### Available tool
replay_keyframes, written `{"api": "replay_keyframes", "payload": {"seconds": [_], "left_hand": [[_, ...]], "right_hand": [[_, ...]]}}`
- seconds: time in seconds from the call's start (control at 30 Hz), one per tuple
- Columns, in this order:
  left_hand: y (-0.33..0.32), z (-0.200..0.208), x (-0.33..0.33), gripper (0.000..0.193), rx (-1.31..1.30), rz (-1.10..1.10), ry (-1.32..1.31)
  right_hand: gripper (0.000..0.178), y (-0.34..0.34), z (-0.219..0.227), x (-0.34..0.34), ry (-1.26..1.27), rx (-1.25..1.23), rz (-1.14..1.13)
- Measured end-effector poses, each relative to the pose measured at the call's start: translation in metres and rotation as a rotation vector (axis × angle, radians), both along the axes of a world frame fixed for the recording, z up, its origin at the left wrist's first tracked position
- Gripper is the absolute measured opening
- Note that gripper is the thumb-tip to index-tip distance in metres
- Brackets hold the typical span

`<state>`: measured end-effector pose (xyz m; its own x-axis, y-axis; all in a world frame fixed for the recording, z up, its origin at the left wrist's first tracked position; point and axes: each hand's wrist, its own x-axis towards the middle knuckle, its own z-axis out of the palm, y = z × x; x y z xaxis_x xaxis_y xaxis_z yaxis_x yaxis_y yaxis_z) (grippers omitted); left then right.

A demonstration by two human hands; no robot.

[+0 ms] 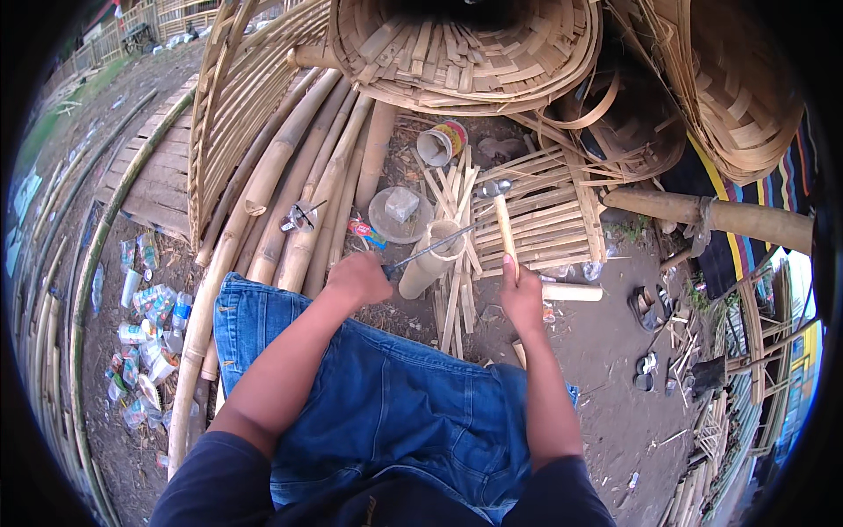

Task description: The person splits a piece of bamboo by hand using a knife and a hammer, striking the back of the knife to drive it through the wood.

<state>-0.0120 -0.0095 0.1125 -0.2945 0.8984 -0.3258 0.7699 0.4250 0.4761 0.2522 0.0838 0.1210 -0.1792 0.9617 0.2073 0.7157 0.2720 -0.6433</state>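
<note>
My left hand [358, 283] is closed round the handle of a long, thin dark blade [428, 249], probably a knife. The blade lies across the open top of a short, pale bamboo section [421, 274] that stands slightly tilted in front of me. My right hand [523, 297] grips the light wooden handle of a hammer [506, 227]. Its metal head points away from me, to the right of the bamboo's mouth and apart from it. Just behind and beneath the bamboo section lie several split bamboo strips [451, 307]. Blue denim [395, 386] covers my lap.
Long bamboo poles [281, 193] lie at my left, beside scattered plastic cups and bottles [158, 342]. A round stone-like disc [399, 215] with a grey block and a tin can [436, 145] sit ahead. Beyond are a slatted bamboo panel [544, 215] and large woven baskets [465, 66].
</note>
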Motion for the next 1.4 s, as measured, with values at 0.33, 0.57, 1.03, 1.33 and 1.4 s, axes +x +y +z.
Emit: {"api": "replay_keyframes", "payload": {"seconds": [0.33,0.57,1.03,1.33,1.4], "left_hand": [[0.016,-0.011,-0.008,0.038,-0.01,0.049,-0.029],[0.002,-0.007,-0.011,0.036,0.039,0.055,-0.042],[0.009,-0.021,-0.046,0.026,0.244,0.103,0.032],[0.002,-0.015,-0.047,0.046,0.453,0.038,0.055],[0.002,-0.009,-0.046,0.052,0.415,0.018,0.099]], "right_hand": [[0.052,-0.001,-0.005,0.017,-0.321,-0.066,0.023],[0.05,-0.009,0.113,-0.001,0.72,0.295,0.227],[0.059,0.007,-0.111,0.068,-0.032,-0.083,-0.185],[0.055,-0.004,-0.11,0.053,0.02,-0.182,-0.091],[0.054,-0.007,-0.1,0.044,0.072,-0.214,-0.07]]}}
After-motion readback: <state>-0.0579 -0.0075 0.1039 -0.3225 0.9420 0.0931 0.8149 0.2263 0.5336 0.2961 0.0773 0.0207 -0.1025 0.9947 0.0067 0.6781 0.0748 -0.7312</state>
